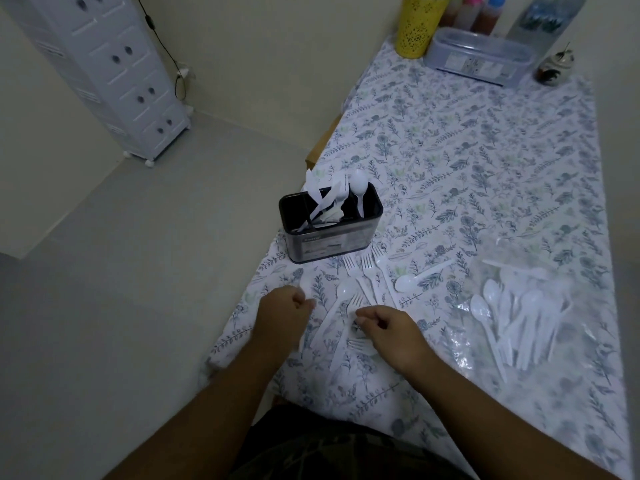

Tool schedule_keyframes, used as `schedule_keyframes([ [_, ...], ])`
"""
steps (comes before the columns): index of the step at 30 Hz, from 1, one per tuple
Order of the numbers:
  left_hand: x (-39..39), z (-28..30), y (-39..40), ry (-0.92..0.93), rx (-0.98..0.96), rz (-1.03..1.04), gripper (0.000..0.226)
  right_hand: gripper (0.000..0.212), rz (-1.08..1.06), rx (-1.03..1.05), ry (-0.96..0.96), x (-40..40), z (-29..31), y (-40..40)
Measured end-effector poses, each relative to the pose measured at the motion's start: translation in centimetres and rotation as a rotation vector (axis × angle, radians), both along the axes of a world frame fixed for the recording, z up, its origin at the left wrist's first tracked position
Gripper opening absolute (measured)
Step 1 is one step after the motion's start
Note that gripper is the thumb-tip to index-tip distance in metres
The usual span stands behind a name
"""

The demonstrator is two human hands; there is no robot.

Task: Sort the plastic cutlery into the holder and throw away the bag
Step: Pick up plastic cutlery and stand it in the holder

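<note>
Right hand point(384, 329) pinches a fork point(353, 306) by its handle; left hand point(282, 308) grip is curled, contents unclear. Forks appear light, stiff, slippery: best taken mid-handle. The holder point(330, 233) stands beyond both grips.

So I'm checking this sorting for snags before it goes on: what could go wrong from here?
The holder stands at the table's left edge; a bump while dropping cutlery in might tip it to the floor.

The forks lie overlapped beside the right hand, so picking one could drag others.

The clear bag still has spoons on it; throwing it away now might lose them.
</note>
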State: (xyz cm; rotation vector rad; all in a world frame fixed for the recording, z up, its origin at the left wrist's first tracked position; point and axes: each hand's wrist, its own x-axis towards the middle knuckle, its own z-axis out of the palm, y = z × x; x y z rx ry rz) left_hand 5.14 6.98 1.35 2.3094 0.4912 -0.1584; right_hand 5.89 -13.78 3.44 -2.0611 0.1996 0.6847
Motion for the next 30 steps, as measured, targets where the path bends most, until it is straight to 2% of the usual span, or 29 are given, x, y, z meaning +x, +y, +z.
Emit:
schedule_keyframes([
  [3, -0.9, 1.8, -3.4, -0.072, -0.102, -0.166, 0.019, 0.026, -0.175, 0.251, 0.23, -0.6, 0.4, 0.1],
  [5, -1.5, 2.1, -5.8, -0.048, -0.161, -0.322, 0.021, 0.029, -0.271, 0.365, 0.34, -0.8, 0.5, -0.2],
  [7, -2.0, 1.7, -7.0, -0.033, -0.14, -0.402, 0.02, 0.029, -0.369, 0.387, 0.343, -0.9, 0.5, -0.9],
  [9, -2.0, 1.2, -7.0, -0.035, -0.092, -0.366, 0.017, 0.025, -0.505, 0.372, 0.33, -0.7, 0.6, -2.1],
  [11, -1.7, 0.6, -6.6, -0.007, -0.035, -0.359, 0.016, 0.027, -0.553, 0.291, 0.285, -0.5, 0.3, -3.7],
  [15, -1.5, -1.1, -7.0, 0.115, 0.074, -0.468, 0.026, 0.032, -0.413, 0.105, 0.135, -1.0, -0.9, -5.9],
  [20, -1.7, -1.3, -8.0, 0.124, 0.14, -0.516, 0.015, 0.035, 0.033, -0.14, -0.086, -2.3, 0.0, -6.3],
  [24, -0.8, -0.3, -7.4, 0.093, -0.001, -0.525, 0.011, 0.035, 0.296, -0.219, -0.187, -1.9, 0.4, -6.1],
  [27, -0.3, 0.1, -7.4, 0.013, -0.106, -0.437, 0.005, 0.039, 0.307, -0.177, -0.108, -1.8, 0.2, -5.9],
  [30, -0.3, 0.7, -8.0, 0.038, -0.363, -0.219, 0.003, 0.033, 0.281, -0.138, -0.03, -2.0, -0.4, -5.6],
])
